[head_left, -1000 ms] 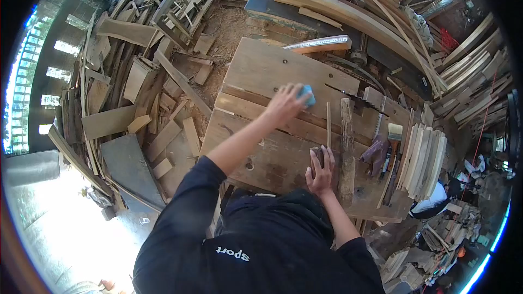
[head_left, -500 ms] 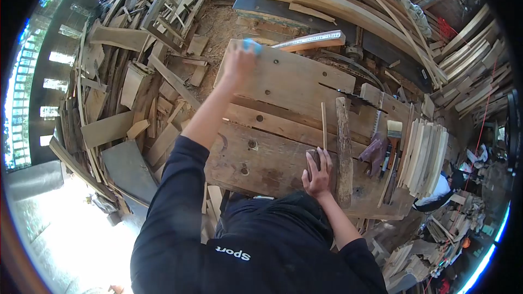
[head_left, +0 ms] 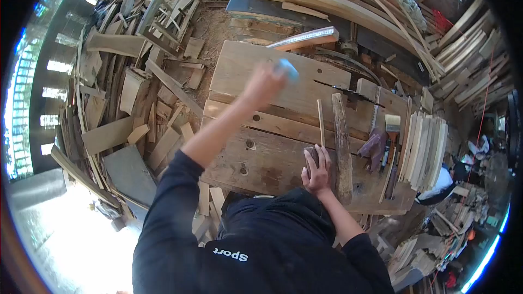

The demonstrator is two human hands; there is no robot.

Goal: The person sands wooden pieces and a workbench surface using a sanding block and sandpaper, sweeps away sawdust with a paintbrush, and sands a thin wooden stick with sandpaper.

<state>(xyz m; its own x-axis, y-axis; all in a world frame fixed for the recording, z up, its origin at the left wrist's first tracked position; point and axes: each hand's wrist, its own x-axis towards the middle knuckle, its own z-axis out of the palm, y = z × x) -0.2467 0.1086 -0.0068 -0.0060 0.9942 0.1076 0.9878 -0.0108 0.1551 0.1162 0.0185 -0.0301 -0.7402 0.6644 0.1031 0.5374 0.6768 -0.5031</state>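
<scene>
My left hand [head_left: 268, 83], blurred by motion, is closed around a light-blue object [head_left: 287, 69] over the far board of the wooden workbench [head_left: 272, 155]. What the blue object is cannot be made out. Near the bench's front edge, my right hand [head_left: 317, 173] lies with its fingers spread over a small dark block [head_left: 312, 155]. A thin wood strip [head_left: 321, 122] points away from its fingertips. Just right of that hand lies a rough wood piece [head_left: 341, 147].
On the bench's right are a brush [head_left: 392, 124], a purple glove-like item [head_left: 372, 149], a saw blade [head_left: 376, 110] and stacked slats [head_left: 424, 149]. A white-faced strip [head_left: 305, 38] lies beyond the bench. Scrap wood [head_left: 136, 90] fills the left. Someone's white clothing [head_left: 437, 184] shows at right.
My left hand swept the blue object to the bench's far left corner, then back rightward and nearer. My right hand stays at the dark block. The view has shifted slightly.
</scene>
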